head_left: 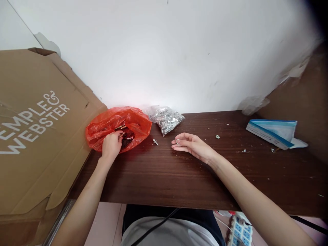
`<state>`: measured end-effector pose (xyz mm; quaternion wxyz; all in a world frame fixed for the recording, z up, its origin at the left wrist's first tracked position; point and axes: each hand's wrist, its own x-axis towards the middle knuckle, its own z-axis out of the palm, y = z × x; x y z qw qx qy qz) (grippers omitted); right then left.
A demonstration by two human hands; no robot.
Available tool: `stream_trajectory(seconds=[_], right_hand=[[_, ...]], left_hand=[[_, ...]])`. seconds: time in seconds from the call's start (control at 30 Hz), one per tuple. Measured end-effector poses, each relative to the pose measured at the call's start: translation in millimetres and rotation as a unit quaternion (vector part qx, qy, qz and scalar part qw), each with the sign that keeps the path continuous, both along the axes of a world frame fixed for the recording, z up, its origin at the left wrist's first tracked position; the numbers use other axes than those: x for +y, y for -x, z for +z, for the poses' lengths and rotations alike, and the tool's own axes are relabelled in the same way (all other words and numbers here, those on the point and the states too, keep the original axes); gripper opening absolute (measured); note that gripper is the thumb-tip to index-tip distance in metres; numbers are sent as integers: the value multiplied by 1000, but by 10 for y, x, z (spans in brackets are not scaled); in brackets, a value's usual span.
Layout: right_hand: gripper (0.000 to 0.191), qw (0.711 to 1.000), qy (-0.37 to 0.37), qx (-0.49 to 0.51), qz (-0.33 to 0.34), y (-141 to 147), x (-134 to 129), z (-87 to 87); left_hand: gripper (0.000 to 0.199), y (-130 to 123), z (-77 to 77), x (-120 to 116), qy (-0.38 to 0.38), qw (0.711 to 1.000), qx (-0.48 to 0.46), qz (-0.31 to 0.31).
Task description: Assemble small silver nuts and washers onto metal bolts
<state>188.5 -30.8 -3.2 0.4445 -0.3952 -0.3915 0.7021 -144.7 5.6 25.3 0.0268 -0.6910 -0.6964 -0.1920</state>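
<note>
My left hand [112,145] reaches into the mouth of a red plastic bag [98,123]. Its fingers are pinched together over dark and brass-coloured small parts inside, and what they grip, if anything, I cannot make out. Above the table's middle, my right hand [192,145] pinches a small round white disc [178,141] between thumb and fingers. Between the two hands a small metal screw-like fitting [155,141] lies on the table. Just behind it rests a clear plastic bag of shiny metal pieces [167,119], touching or very near the red bag.
A large cardboard box [46,112] borders the dark wooden table [143,181] on the left. To the right lie a small ring-like nut [217,136], scraps, and a blue-and-white packet [274,131]. A white wall [164,54] closes off the back. A power strip [241,230] sits below the front edge.
</note>
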Motion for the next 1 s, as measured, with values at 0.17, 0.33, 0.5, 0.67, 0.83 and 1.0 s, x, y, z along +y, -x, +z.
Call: stream_trajectory(seconds=[0.17,0.33,0.5,0.67,0.83,1.0], right_hand=[[20,1000,-1,-18,13,29,-16,54],[25,999,-16,-37,28,45,-23,75],[30,999,-25,-43,23,41,-19,79],[33,998,-29,-54,13,45,-23,89],[33,997,-46,-67,7,51,-31,95],[30,996,-47,-66,-28,16,-13,62]], left_hand=[[35,-38,60,3,26,992,122,20],[35,-69,55,-16,45,987,140,59],[38,-31,-11,7,24,988,151,29],[38,-99,-33,73,-25,988,150,-26],[55,-437,57,126,-48,988,65,-130],[69,-793,148,117,-2,971,106,-215]])
